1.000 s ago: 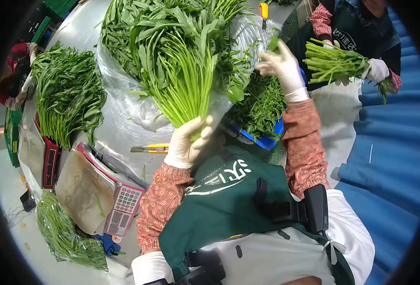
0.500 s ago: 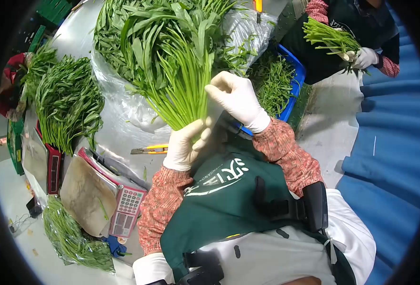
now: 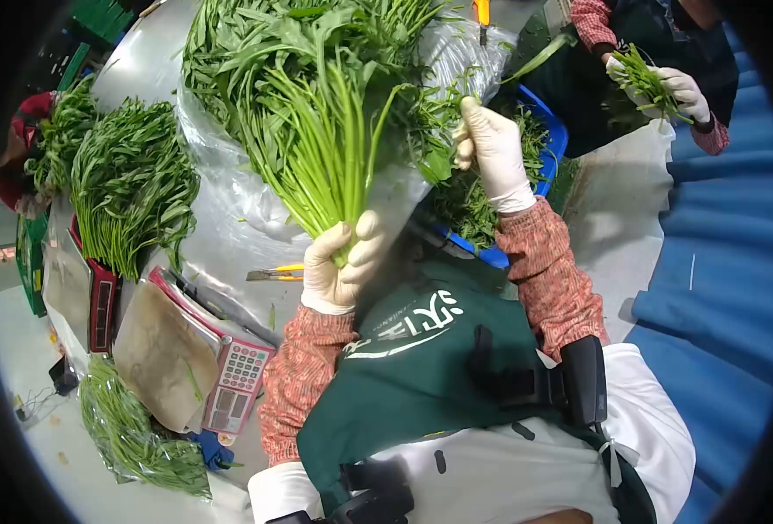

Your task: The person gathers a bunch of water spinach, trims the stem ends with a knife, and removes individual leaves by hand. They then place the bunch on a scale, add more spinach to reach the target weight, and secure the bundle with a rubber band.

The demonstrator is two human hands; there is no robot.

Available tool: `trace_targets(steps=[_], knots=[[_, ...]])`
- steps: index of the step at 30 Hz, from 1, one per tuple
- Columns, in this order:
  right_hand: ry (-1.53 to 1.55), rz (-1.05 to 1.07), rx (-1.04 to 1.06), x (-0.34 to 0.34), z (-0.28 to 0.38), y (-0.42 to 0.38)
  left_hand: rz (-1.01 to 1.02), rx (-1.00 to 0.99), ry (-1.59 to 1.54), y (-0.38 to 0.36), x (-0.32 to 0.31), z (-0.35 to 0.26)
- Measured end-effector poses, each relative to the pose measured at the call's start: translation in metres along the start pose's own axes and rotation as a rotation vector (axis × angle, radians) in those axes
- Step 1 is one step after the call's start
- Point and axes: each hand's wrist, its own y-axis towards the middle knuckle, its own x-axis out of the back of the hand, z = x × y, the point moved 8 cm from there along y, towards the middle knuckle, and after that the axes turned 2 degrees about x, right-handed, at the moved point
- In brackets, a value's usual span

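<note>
My gloved left hand is wrapped round the lower stems of a bunch of leafy greens, whose leaves fan out upward. My gloved right hand is off to the right of the bunch, above the blue crate of loose leaves. Its thumb and fingers are pinched, and a bit of green shows beside the fingertips; I cannot make out clearly what they hold. Behind the bunch a large heap of greens lies on clear plastic. A yellow-handled cutter lies left of my left hand.
Greens lie on a red scale at left. Nearer is a pink scale, with bagged greens below it. Another cutter lies at the top. A co-worker's gloved hands hold stems at upper right.
My right hand has moved right, away from the bunch, to above the blue crate. My left hand keeps its hold. The co-worker's stems are lower, with both hands now on them.
</note>
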Motion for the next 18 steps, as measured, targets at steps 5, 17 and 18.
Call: trace_targets(steps=[5,17,18], knots=[[-0.064,0.2,-0.021,-0.045,-0.001,-0.024,-0.008,0.004,0.065,0.003,0.004,-0.001],[-0.518,0.29,0.606,-0.104,0.061,-0.076,-0.626,-0.353,1.019,-0.005,0.0,-0.02],[-0.482,0.275,0.595,-0.105,0.061,-0.077,-0.634,-0.365,1.038,-0.006,0.003,-0.021]])
